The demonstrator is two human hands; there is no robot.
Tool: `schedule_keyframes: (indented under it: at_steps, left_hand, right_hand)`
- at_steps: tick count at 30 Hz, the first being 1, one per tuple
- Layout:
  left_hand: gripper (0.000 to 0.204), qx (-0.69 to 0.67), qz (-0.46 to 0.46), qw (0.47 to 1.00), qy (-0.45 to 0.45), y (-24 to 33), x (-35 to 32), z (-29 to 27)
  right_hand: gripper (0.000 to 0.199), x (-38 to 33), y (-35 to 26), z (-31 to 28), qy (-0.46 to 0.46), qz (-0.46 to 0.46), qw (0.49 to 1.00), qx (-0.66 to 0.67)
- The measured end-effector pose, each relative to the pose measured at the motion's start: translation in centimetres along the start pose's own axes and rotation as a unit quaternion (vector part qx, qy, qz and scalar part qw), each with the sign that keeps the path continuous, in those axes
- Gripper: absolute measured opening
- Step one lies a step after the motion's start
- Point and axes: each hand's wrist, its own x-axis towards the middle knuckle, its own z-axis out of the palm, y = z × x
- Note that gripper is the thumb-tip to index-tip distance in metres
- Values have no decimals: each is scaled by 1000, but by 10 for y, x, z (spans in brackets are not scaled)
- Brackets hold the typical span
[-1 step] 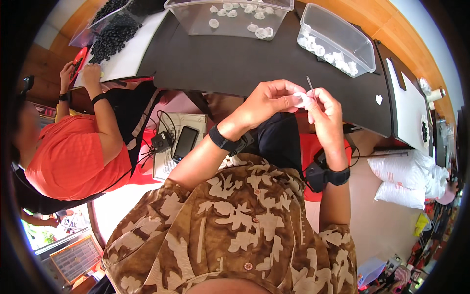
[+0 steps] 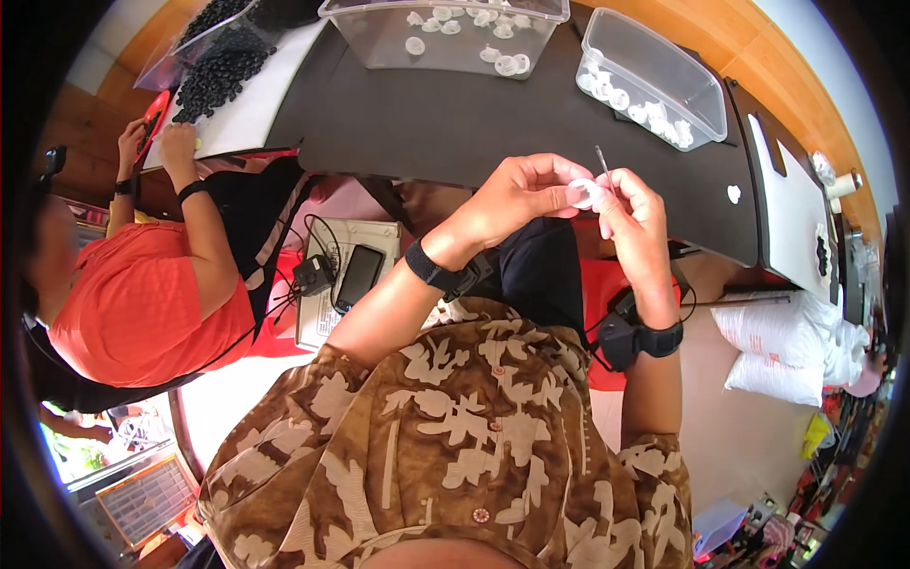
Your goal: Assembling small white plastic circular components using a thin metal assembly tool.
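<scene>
Over the near edge of the black table, my left hand (image 2: 519,203) is closed, pinching a small round white plastic piece (image 2: 586,194) between thumb and fingertips. Right beside it, my right hand (image 2: 635,223) is closed around a thin metal tool (image 2: 601,158) with a slim tip pointing up and away. My right thumb and fingertips lie at the right edge of the white piece. The tool's lower part is hidden by my fingers. A similar white piece (image 2: 734,193) lies alone on the table to the right.
Clear bins with white pieces stand at the back: a large bin (image 2: 455,47) and a smaller tub (image 2: 654,81). At left, a co-worker in an orange shirt (image 2: 156,294) sits by a heap of black parts (image 2: 223,81). White sacks (image 2: 773,346) lie at right.
My right hand has shifted slightly to the right with the metal tool, and more of the round white piece shows. My left hand stays almost where it was.
</scene>
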Motion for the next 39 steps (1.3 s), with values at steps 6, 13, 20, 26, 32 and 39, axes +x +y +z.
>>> schedule_keyframes:
  at_steps: [6,13,20,26,32,39]
  left_hand:
    - [25,-115,21,993,-2,-12,16,-17]
    - [30,-228,28,973,10,-24,23,-31]
    - [28,-262,24,965,8,-23,21,-22]
    - [23,-283,2,957,56,-26,20,-11]
    - [21,-286,39,956,55,-30,20,-6]
    - [24,-271,58,959,56,-27,20,1]
  right_hand:
    - [14,19,-2,-6,-24,10,999,25]
    - [20,9,-7,1,84,-99,979,-158]
    - [16,17,-9,5,106,-115,979,-133]
    - [16,15,-9,18,144,-214,942,-214]
    - [24,11,-10,21,122,-270,905,-304]
    - [28,12,-18,14,96,-295,874,-374]
